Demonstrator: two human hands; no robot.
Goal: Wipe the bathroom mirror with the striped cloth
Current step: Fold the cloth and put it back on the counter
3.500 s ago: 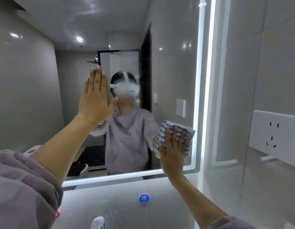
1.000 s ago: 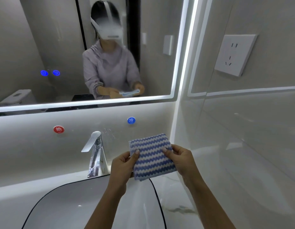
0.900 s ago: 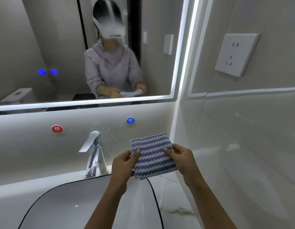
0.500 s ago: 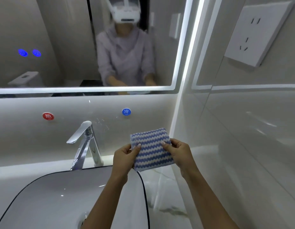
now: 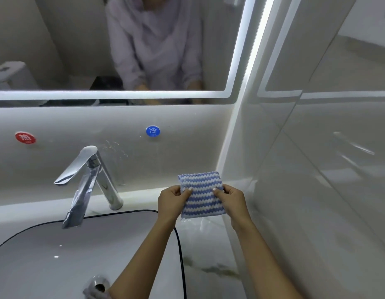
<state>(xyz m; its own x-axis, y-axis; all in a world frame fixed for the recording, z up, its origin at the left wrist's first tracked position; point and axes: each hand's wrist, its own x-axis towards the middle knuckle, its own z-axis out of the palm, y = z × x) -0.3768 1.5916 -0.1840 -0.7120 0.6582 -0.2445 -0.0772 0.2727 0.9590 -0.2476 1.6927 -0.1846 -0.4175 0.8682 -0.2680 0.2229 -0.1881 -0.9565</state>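
Note:
The folded blue-and-white striped cloth (image 5: pixel 201 196) hangs in front of me, just above the marble counter beside the basin. My left hand (image 5: pixel 172 200) pinches its left edge and my right hand (image 5: pixel 231 200) pinches its right edge. The bathroom mirror (image 5: pixel 68 44), with a lit band along its bottom and right sides, fills the top of the view, well above both hands. It reflects a person in a lilac top.
A chrome faucet (image 5: pixel 90 180) leans over the white basin (image 5: pixel 58 255) with its black rim and drain (image 5: pixel 99 287). Red (image 5: pixel 25 138) and blue (image 5: pixel 153 131) round stickers sit on the backsplash. A glossy tiled wall (image 5: pixel 316 169) closes the right side.
Both hands came off the mirror and now hold the cloth together low by the counter. In the last second the view tilted downward and the cloth sank closer to the counter.

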